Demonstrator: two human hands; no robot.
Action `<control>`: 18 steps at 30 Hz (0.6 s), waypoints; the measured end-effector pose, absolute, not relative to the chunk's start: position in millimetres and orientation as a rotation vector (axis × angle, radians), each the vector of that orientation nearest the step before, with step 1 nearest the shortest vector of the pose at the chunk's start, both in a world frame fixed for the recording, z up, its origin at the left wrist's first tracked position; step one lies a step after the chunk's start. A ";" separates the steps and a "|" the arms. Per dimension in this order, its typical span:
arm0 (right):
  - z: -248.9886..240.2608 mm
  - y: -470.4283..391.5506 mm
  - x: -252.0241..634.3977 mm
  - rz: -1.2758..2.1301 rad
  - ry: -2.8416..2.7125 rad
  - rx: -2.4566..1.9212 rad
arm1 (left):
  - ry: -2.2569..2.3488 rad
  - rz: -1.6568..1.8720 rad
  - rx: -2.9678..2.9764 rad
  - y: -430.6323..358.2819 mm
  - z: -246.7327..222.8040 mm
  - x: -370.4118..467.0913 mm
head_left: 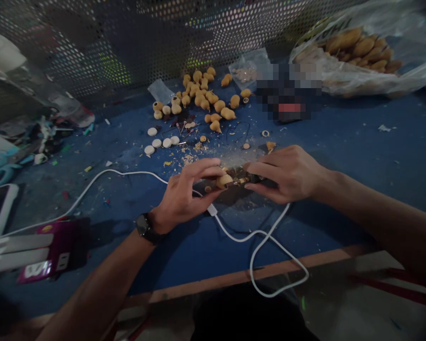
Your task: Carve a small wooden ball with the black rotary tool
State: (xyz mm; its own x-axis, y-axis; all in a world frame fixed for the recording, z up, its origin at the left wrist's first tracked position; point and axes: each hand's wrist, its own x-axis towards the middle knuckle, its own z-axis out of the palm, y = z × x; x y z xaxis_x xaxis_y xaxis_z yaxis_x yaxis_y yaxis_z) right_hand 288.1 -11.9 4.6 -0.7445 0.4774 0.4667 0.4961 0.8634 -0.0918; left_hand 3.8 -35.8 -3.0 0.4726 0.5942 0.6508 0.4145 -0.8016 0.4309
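My left hand, with a black watch on its wrist, is closed on a small tan gourd between thumb and fingers. My right hand is wrapped around a dark rotary tool, partly hidden by the fingers. The tool's metal tip points left and meets or nearly meets the gourd's side; I cannot tell which. A white cable loops below both hands, and its plug lies by my left hand. Pale dust and chips lie just beyond my hands.
Several small gourds are piled farther back. White discs lie front left of them. A plastic bag of gourds stands at back right, near a perforated metal screen. A purple box and blue-handled scissors are at left.
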 end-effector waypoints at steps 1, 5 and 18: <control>4.8 -12.2 287.8 -0.100 -2.561 -0.683 | 0.887 1.242 2.495 -35.6 -3.7 3.5; 5.3 -12.3 287.2 -0.233 -2.574 -0.614 | 0.882 1.244 2.485 -35.0 -4.2 3.8; 4.3 -10.9 288.6 -0.191 -2.557 -0.738 | 0.817 1.212 2.521 -36.6 -0.1 6.6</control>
